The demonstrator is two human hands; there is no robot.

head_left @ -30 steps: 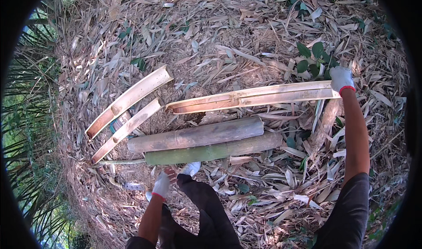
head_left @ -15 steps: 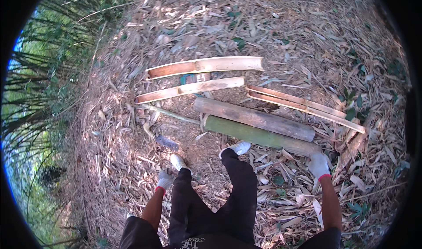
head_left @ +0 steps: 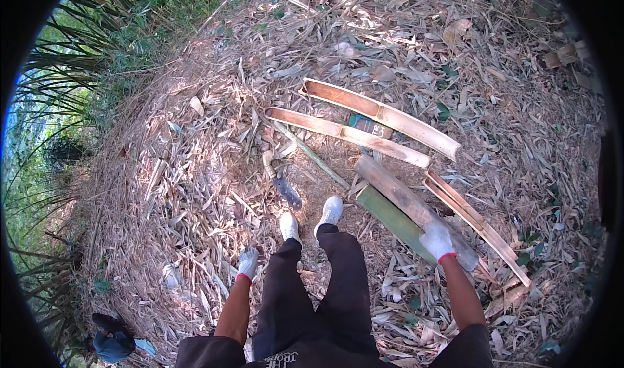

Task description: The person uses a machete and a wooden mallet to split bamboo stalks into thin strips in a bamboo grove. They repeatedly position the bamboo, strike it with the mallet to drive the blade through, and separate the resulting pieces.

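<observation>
My right hand [head_left: 437, 241], in a white glove with a red cuff, lies over the right part of the green bamboo length [head_left: 395, 224], its fingers bent over the side. It also covers part of the grey-brown bamboo length [head_left: 406, 192] lying alongside. Some of its fingers are hidden. Beside my left leg hangs my left hand [head_left: 247, 263], gloved the same way, with loose fingers and nothing visible in it. Ahead of my feet a broad-bladed chopping knife [head_left: 286, 192] with a pale handle lies on the ground.
Split bamboo halves lie beyond: a far one [head_left: 383, 113], a nearer one [head_left: 348, 134], and a narrow split pair [head_left: 478, 222] at right. Under them is a green and brown packet [head_left: 370, 126]. A thin green stick [head_left: 312, 155] points at the bamboo. Another person [head_left: 112, 342] is at lower left.
The view has turned, so the bamboo slants more steeply. My right hand has shifted from the green bamboo's near end to farther along it. Another person has come into view at lower left.
</observation>
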